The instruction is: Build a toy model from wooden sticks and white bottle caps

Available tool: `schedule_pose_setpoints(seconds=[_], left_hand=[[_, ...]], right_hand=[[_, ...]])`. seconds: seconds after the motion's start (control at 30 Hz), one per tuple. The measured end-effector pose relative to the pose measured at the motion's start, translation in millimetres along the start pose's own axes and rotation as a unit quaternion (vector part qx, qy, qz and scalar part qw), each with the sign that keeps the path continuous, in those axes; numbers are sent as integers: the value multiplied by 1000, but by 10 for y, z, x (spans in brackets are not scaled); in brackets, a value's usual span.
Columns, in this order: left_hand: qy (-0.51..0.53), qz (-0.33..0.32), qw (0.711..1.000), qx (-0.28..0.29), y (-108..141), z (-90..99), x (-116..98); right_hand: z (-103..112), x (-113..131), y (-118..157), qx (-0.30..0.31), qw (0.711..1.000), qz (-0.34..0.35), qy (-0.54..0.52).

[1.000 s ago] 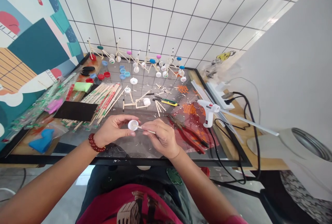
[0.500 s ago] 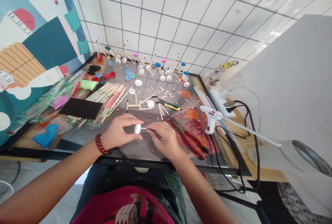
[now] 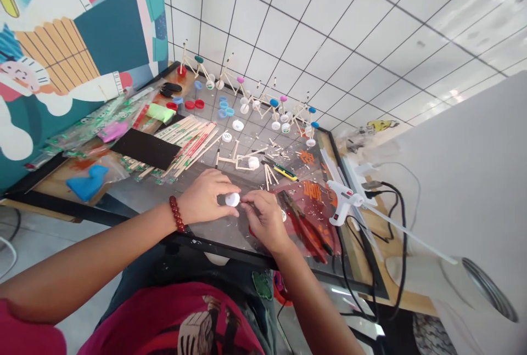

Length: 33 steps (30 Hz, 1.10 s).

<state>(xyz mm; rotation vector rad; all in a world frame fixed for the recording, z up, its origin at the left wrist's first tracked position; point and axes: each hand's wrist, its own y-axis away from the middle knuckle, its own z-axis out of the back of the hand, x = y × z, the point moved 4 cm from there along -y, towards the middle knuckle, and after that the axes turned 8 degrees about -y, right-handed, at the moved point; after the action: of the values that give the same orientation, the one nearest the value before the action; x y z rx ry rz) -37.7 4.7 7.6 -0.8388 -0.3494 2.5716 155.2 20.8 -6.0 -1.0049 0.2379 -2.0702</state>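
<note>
White plastic cap [image 3: 233, 199] | axis sideways | between left hand [image 3: 201, 197], right hand [image 3: 265, 220]

A plastic bottle cap [image 3: 233, 199] sits between the left hand [image 3: 201, 198] and right hand [image 3: 265, 220]; pliers [image 3: 307, 229] lie right of them; a hot glue gun [image 3: 340, 201] lies right of those; stick models [image 3: 263, 111] stand farther back on the tabletop [image 3: 138, 201]

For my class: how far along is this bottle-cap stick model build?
Done: capped stick models stand at the back. In hand: a white bottle cap between the left hand and right hand. Still to do: a stick frame showing one cap wheel, plus loose caps and bundled sticks.
</note>
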Motion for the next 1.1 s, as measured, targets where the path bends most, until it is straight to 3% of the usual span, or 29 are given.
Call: schedule_pose_setpoints(seconds=[0.2, 0.47, 1.1], left_hand=[[-19, 39, 998, 44, 7, -62, 58], [-21, 54, 997, 59, 0, -58, 93], [-48, 13, 998, 47, -9, -11, 130]], right_hand=[[-48, -51, 14, 26, 999, -18, 10], [-68, -96, 26, 39, 999, -21, 13], [-126, -81, -5, 49, 998, -32, 18]])
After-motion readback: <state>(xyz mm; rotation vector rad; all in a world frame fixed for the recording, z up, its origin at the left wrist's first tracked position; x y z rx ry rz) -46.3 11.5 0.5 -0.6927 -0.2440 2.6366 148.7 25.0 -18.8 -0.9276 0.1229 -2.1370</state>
